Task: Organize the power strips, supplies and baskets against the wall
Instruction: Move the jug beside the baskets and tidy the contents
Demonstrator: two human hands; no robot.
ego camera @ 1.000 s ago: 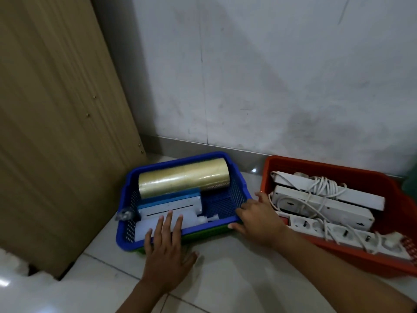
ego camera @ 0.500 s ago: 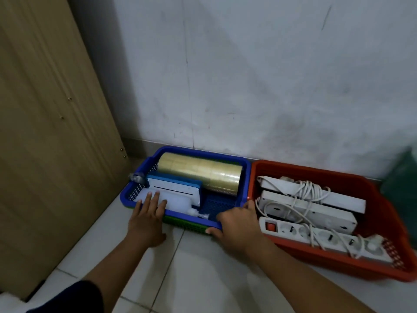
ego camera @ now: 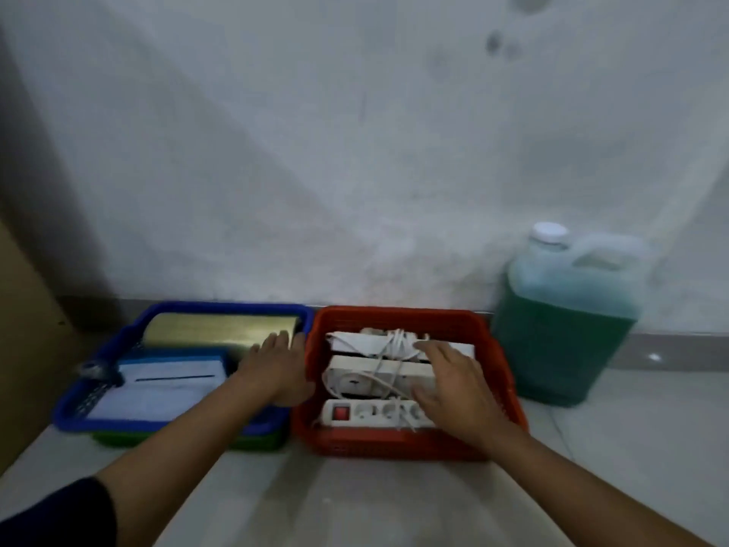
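Observation:
A blue basket stands against the wall, nested on a green one. It holds a yellowish tape roll and a white and blue box. Touching its right side is a red basket with three white power strips and wound cords. My left hand lies flat at the blue basket's right end, fingers on the tape roll. My right hand rests spread over the power strips, gripping nothing that I can see.
A clear jug of green liquid with a white cap stands against the wall right of the red basket. A wooden panel rises at the far left. Pale floor tiles stretch in front of the baskets.
The blue basket now sits square against the wall beside the red one. My left hand moved from its front rim to its right end. My right hand moved onto the power strips.

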